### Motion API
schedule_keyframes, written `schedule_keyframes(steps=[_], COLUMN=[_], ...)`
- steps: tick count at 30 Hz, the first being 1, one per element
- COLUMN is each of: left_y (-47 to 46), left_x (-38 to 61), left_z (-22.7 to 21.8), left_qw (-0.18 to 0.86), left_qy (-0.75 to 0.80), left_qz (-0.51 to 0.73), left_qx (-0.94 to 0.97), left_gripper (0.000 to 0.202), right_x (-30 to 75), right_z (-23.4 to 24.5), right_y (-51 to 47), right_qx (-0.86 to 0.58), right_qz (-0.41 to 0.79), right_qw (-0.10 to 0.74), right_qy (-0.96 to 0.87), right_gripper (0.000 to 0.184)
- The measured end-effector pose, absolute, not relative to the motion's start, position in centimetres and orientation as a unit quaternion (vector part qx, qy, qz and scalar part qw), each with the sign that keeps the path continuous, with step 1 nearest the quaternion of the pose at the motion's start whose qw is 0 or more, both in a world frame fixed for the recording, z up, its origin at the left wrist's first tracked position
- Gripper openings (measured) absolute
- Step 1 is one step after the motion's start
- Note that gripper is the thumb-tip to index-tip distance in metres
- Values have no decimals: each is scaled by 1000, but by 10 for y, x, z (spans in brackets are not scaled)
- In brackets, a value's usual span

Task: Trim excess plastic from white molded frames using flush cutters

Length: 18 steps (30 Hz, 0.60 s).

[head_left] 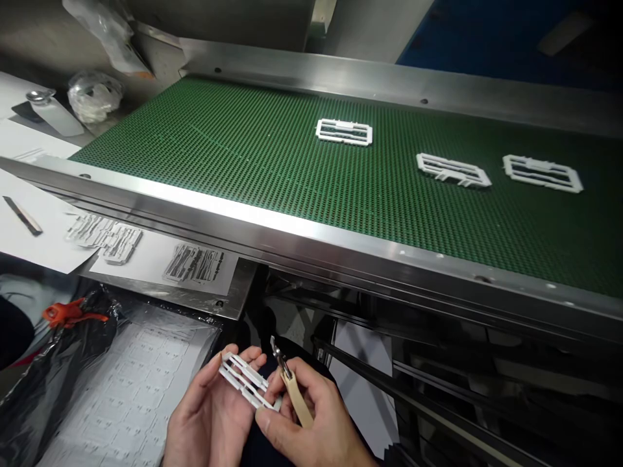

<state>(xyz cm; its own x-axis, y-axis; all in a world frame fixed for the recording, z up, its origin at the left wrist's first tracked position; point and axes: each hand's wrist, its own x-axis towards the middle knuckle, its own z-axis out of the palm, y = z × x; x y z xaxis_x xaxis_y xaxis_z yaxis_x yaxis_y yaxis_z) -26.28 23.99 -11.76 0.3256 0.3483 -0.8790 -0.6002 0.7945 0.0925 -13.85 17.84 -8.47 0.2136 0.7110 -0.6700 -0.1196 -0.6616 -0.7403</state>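
Low in the view, my left hand is closed around one end of a white plastic frame with slots between its bars. The frame is tilted over the palm. My right hand grips a pair of nippers with cream handles, their metal jaws pointing up and away. The right thumb and a fingertip also touch the frame's near right end. Past my hands, similar white frames lie on the green conveyor belt: one near the middle and two farther right.
A metal rail borders the belt. Stacked white frames and grey slotted parts lie on paper at the left. A knife is nearby. Below, a plastic-lined box holds rows of white parts, beside an orange tool.
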Motion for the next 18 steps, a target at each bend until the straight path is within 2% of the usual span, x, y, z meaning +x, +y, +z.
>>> schedule_keyframes(steps=[12,18], left_y=[244,246], left_x=[-262,-260], left_z=[-119,-118], left_qw=[828,804], left_qy=[461,500], left_qz=[280,283], left_qx=[-155,-153], left_gripper=[20,26], right_x=[-138,-140], right_z=[-81,-84], right_y=[180,180], right_qx=[-699,-690], right_qz=[597,598], right_qw=[327,334], right_qy=[-219,-235], right_gripper=[15,14])
